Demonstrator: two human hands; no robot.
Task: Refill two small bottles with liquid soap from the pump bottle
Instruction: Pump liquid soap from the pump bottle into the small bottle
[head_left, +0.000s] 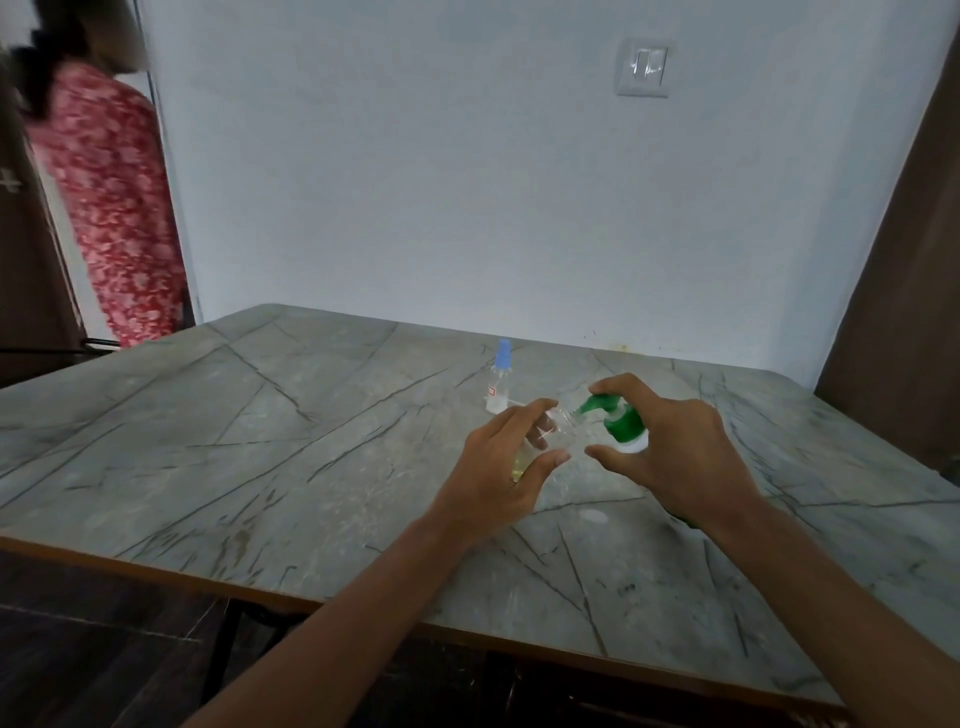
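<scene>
While the small clear bottle (558, 427) is gripped, tilted, by the left hand (506, 470), mouth at the nozzle of the pump bottle (622, 423), which is clasped by the right hand (683, 460), the pump head should be pressed slowly and the mouth kept beneath the nozzle.

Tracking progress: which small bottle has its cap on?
The far bottle standing alone on the table, topped with a blue cap. The other bottle, gripped by the left hand, is uncapped at the green pump nozzle.

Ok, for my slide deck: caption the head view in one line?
Left hand holds a small clear bottle to the green pump, right hand on its head.
</scene>
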